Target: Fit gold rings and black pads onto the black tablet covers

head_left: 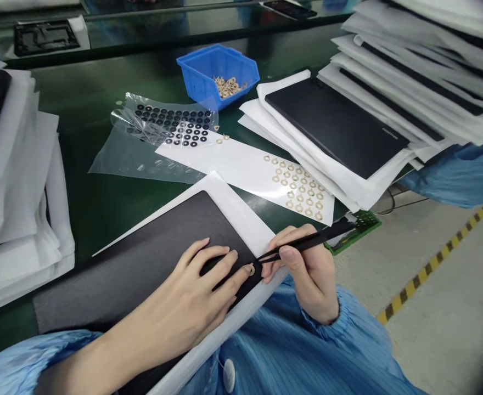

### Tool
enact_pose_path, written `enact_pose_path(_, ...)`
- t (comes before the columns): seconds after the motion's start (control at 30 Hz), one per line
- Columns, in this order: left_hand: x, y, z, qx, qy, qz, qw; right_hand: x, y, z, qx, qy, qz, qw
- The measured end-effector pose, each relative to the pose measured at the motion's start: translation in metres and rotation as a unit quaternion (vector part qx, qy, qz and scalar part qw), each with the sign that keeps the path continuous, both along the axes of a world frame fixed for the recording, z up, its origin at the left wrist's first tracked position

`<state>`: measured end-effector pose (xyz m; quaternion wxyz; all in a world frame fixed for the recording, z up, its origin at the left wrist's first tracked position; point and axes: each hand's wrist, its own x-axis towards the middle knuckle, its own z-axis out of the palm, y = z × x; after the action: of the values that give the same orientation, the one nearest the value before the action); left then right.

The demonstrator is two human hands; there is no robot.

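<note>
At the fingertips of the left hand [192, 291], spread open on the black panel [142, 258], sits a small brass ring [250, 269], while the right hand [307, 274] firmly grasps black tweezers [307, 240], tips just beside it.

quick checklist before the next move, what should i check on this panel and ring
1. Left hand steadying the black panel: ok, fingers rest flat on it.
2. Right hand gripping the black tweezers: ok, pinched between thumb and fingers.
3. Gold ring seated on the panel: cannot tell, it sits against the left thumb tip.
4. Tweezer tips near the ring: ok, close beside it.
5. Spare gold rings on the white backing sheet: ok, rows remain.
</note>
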<state>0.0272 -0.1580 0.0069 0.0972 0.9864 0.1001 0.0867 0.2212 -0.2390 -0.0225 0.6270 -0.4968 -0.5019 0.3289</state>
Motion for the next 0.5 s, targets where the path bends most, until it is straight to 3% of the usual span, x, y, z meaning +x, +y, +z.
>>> enact_pose_path(0.33, 0.0003, 0.0046, 0.0008, -0.037, -0.025, 0.004, 0.999, 0.001, 0.0, -0.0045, 0.026, -0.097, -0.004, 0.995)
enact_pose_path(0.5, 0.0007, 0.0067, -0.0014, -0.039, -0.051, 0.009, 0.998, 0.0073, -0.0002, 0.0018, 0.02, -0.108, 0.031, 0.993)
